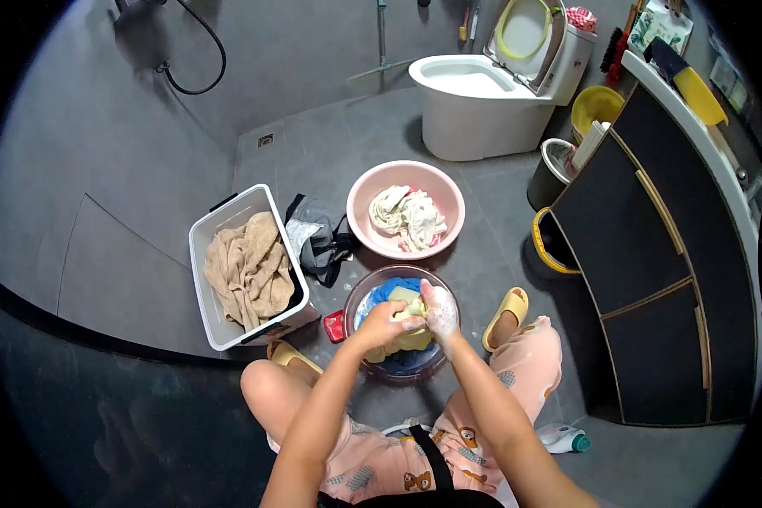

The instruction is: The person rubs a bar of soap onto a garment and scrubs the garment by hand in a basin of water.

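Note:
Over a brown basin (366,282) on the floor, my left hand (383,325) is closed on a pale yellow cloth (415,340). Thick white suds cover my right hand (440,315), which grips the same cloth from the other side. Part of the cloth hangs down into the basin. A blue cloth (391,289) lies in the soapy water around it. My fingers partly hide the held part of the cloth.
A pink basin (358,227) with white cloths (408,216) stands just beyond. At left are a white bin (205,317) with brown cloth (250,271), dark bundled fabric (317,241) and a red object (334,326). A bottle (563,438) lies at right, near a black cabinet (626,279).

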The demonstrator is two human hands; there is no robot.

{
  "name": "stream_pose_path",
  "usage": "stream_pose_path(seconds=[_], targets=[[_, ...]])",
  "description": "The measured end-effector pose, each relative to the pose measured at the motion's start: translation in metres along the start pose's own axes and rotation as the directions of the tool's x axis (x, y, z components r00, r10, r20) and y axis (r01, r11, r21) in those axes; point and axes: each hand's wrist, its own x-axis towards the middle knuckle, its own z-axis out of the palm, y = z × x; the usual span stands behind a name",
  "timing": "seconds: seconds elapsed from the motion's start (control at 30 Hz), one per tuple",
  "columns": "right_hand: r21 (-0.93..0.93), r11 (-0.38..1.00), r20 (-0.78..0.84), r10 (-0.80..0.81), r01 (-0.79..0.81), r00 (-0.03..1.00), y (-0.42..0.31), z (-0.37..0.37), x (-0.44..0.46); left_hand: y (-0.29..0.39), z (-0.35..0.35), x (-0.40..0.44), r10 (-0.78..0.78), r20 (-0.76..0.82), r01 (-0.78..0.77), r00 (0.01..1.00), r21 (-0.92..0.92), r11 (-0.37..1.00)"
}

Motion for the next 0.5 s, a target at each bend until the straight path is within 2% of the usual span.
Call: stream_pose_path(seconds=[0.07, 0.13, 0.2, 0.23, 0.3, 0.33, 0.4, 0.43, 0.47, 0.5], targets=[[0.14, 0.986, 0.065, -0.096, 0.086, 0.993, -0.001, 0.0, -0.009, -0.005, -0.004, 0.0, 0.072, -0.128, -0.105, 0.989, -0.278, 0.955], [-0.148, 0.982, 0.401, -0.049, 0.118, 0.915, 0.0, -0.011, -0.006, -0.008, -0.01, -0.001, -0.039, -0.304, -0.13, 0.952, -0.517, 0.846], [-0.045, 0.96, 0.41, -0.233, 0.275, 0.881, 0.002, -0.007, -0.01, -0.009, -0.018, -0.003, -0.091, -0.368, -0.184, 0.925, -0.645, 0.742], [0.009, 0.976, 0.4, -0.203, 0.218, 0.894, 0.01, -0.006, -0.01, -0.007, -0.02, -0.003, -0.095, -0.469, -0.254, 0.878, -0.625, 0.738], [0.117, 0.988, 0.383, -0.14, 0.102, 0.913, 0.013, -0.008, -0.009, -0.012, -0.022, -0.003, -0.163, -0.575, -0.292, 0.802, -0.614, 0.733], [0.297, 0.955, 0.411, -0.108, -0.021, 0.905, 0.006, -0.01, -0.012, -0.02, -0.021, -0.001, -0.175, -0.624, -0.306, 0.762, -0.584, 0.752], [0.596, 0.756, 0.477, -0.064, -0.269, 0.877, -0.011, -0.011, -0.02, -0.026, -0.015, 0.002, -0.066, -0.694, -0.339, 0.717, -0.43, 0.837], [0.734, 0.581, 0.461, -0.048, -0.351, 0.886, -0.001, 0.001, -0.018, -0.028, -0.01, 0.003, -0.009, -0.72, -0.35, 0.694, -0.348, 0.87], [0.78, 0.503, 0.444, -0.024, -0.373, 0.896, 0.0, 0.006, -0.018, -0.028, -0.003, 0.005, 0.003, -0.704, -0.373, 0.71, -0.373, 0.85], [0.819, 0.42, 0.43, 0.001, -0.39, 0.903, -0.007, 0.01, -0.02, -0.02, 0.007, 0.004, 0.054, -0.694, -0.351, 0.718, -0.294, 0.889]])
